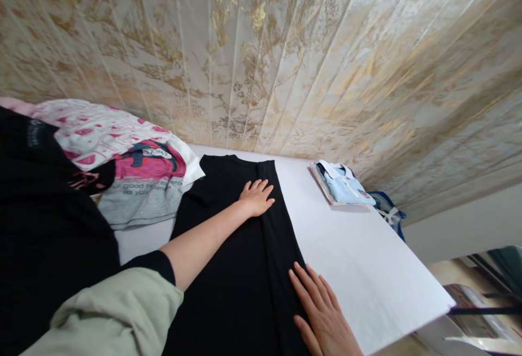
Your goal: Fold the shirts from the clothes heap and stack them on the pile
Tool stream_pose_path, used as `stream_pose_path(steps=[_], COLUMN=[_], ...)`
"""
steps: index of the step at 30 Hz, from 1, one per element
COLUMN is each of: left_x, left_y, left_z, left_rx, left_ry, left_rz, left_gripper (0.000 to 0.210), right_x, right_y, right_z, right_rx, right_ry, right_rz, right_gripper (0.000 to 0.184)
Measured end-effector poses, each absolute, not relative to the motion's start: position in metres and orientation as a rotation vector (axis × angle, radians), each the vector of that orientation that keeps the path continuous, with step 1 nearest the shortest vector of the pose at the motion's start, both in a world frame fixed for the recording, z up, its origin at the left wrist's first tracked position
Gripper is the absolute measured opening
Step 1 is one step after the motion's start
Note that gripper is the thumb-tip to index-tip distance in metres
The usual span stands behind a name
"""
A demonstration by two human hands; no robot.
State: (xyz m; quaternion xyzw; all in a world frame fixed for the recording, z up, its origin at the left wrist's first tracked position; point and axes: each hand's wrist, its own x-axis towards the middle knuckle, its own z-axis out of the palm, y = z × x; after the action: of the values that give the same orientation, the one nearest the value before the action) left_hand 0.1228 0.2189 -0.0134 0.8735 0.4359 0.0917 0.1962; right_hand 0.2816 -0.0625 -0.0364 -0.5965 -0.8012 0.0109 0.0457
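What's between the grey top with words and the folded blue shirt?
In the head view: the black garment, with the left hand on it, then white tabletop.

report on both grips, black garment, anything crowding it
Left grip open, palm down on black cloth garment; right grip open at its right edge. Garment flat on white tabletop. Crumpled pink and white printed clothing close on left.

Over there, one head-worn camera peers forward and down across the white surface [354, 263] to its far edge, so near that the spread black garment [236, 274] is cut off below.
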Motion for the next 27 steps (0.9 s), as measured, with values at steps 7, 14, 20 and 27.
stream_pose_path(steps=[7, 14, 20, 27], left_x=[0.091, -0.015, -0.081, -0.079], left_y=[0.179, 0.151, 0.165, 0.177], left_z=[0.010, 0.026, 0.008, -0.008], left_rx=[2.557, 2.484, 2.166, 2.109], left_ry=[1.127, 1.586, 2.018, 2.024], left_rz=[0.187, 0.418, 0.457, 0.563], left_gripper=[0.052, 0.028, 0.017, 0.012], right_x=[0.280, 0.246, 0.234, 0.182], right_y=[-0.011, 0.080, 0.093, 0.119], right_z=[-0.018, -0.019, -0.027, 0.031], right_rx=[-1.764, -1.731, -1.876, -1.649], right_ry=[-2.321, -2.305, -2.353, -2.332], right_rz=[-0.203, -0.174, -0.101, 0.253], right_gripper=[0.045, 0.055, 0.055, 0.028])
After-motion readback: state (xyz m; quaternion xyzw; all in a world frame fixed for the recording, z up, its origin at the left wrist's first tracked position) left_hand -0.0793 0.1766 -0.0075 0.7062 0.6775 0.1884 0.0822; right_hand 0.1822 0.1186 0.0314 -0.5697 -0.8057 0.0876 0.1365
